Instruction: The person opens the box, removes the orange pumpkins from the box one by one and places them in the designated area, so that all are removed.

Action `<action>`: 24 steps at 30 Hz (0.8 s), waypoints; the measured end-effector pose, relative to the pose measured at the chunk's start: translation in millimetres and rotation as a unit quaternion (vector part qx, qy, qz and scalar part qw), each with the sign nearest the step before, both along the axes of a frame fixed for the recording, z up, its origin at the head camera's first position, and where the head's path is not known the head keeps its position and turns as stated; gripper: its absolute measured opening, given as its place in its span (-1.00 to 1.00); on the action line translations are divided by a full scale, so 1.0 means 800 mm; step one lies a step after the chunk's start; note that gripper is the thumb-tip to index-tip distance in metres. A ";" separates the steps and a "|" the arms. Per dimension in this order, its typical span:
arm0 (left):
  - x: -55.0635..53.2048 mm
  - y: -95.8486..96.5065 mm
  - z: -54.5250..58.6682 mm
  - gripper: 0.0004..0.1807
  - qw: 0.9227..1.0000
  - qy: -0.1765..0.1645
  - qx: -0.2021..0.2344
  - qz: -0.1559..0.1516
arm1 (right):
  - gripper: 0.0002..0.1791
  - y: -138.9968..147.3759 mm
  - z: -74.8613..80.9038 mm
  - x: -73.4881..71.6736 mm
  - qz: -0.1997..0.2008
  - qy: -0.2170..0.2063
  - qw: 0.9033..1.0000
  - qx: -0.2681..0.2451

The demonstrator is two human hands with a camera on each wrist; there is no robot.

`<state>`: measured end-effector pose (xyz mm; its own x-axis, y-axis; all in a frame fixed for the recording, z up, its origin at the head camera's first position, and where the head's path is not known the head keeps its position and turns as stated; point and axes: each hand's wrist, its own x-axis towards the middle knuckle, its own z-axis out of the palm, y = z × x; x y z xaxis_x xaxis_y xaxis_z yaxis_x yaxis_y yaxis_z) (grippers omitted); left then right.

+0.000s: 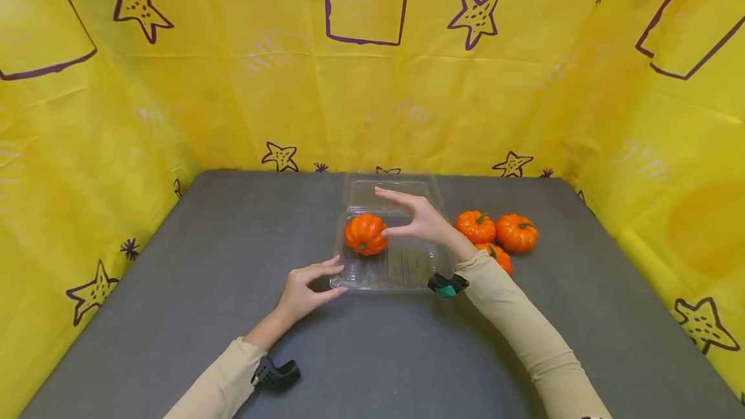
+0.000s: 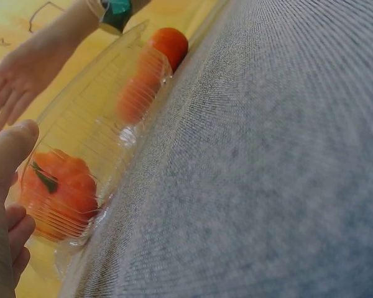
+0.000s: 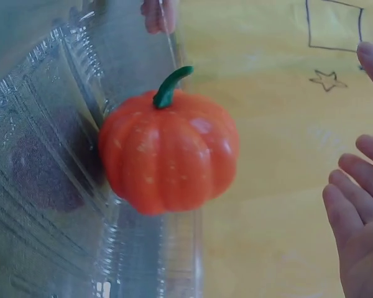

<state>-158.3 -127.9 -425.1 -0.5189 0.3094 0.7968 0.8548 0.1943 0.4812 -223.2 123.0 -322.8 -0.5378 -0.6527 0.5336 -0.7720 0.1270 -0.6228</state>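
A clear plastic clamshell container (image 1: 407, 264) lies on the table with its lid (image 1: 390, 193) folded back. One small orange toy pumpkin (image 1: 365, 235) with a green stem sits in its left part, large in the right wrist view (image 3: 171, 152). My left hand (image 1: 305, 290) holds the container's near left corner, thumb at the front and fingers along the left side. Over the container my right hand (image 1: 421, 215) hovers just right of the pumpkin. Its thumb and fingers are spread apart, holding nothing; in the right wrist view the hand (image 3: 367, 205) appears apart from the pumpkin.
Three more toy pumpkins stand close together right of the container: one at the back (image 1: 474, 227), one at the right (image 1: 516, 233) and one in front (image 1: 497, 258), partly behind the right forearm. The grey table (image 1: 233, 244) is bordered by yellow cloth walls (image 1: 233, 96).
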 end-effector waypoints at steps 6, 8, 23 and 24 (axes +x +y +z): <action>0.000 0.000 -0.001 -0.55 1.000 -0.010 -0.003 0.002 | -0.35 -0.010 -0.011 -0.009 -0.019 0.001 1.000 0.006; -0.002 0.000 -0.004 -0.55 1.000 -0.011 -0.002 0.001 | -0.36 -0.013 -0.014 -0.013 -0.028 -0.011 0.999 0.013; -0.022 -0.009 -0.042 -0.56 0.994 0.081 -0.051 0.045 | -0.49 -0.021 -0.027 -0.033 -0.014 -0.044 0.997 0.067; -0.022 -0.008 -0.043 -0.56 0.994 0.086 -0.052 0.046 | -0.50 -0.020 -0.029 -0.034 -0.009 -0.040 0.997 0.069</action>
